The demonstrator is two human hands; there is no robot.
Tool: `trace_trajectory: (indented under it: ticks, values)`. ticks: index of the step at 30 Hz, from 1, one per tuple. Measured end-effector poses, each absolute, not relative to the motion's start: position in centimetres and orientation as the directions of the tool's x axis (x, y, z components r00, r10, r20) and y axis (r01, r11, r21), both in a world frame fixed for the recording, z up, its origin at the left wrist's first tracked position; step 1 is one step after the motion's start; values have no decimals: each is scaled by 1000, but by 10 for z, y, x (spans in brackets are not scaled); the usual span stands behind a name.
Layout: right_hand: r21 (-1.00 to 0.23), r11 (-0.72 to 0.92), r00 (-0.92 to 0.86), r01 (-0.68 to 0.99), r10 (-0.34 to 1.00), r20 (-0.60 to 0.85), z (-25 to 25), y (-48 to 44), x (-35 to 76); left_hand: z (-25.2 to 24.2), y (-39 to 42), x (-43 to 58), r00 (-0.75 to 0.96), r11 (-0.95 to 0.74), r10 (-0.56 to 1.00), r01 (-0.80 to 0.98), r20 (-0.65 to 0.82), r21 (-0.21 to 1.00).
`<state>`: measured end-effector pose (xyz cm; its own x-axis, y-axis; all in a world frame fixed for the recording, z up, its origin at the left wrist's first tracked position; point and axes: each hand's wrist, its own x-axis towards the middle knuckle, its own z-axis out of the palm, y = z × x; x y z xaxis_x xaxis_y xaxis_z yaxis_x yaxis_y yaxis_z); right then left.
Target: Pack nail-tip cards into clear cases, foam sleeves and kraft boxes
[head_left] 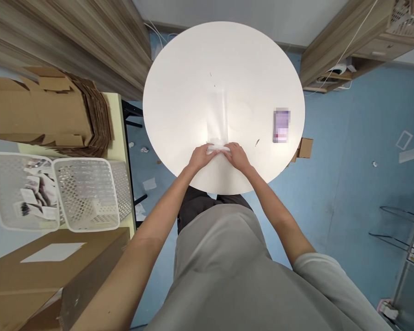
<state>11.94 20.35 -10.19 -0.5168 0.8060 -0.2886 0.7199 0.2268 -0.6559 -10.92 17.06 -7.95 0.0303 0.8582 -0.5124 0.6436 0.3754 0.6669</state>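
A long clear plastic bag [218, 120] lies flat on the round white table [179, 96], stretching away from me. Its near end is bunched and white [218, 148]. My left hand [200, 157] is closed on the left of that bunched end. My right hand [237, 155] is closed on its right side. The two hands nearly touch each other at the table's near edge.
A small purple item [281, 125], blurred, lies on the table's right part. At my left stand a stack of flat cardboard [55, 110], two white perforated baskets [86, 193] and a large brown carton [44, 271]. Wooden shelving [345, 50] stands at the far right on the blue floor.
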Motion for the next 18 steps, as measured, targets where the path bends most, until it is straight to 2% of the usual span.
trace_trajectory:
  ticks: [5,9,12,15,18]
  values:
    - [-632,108,-378,768,872,-311,-121,222,107,-91,191,-103,-115,479,826,660,-552,579]
    - [-595,40,-269,803,914,-302,-135,232,98,-96,199,-96,-168,519,797,683,-580,514]
    - [-591,-10,-189,807,943,-274,-136,240,93,-95,200,-89,-221,522,805,704,-550,482]
    - [-597,68,-239,799,947,-213,-128,249,88,-93,204,-84,-200,410,886,757,-418,509]
    - [-631,236,-447,739,872,-198,-117,258,86,-92,212,-84,72,142,947,781,-314,608]
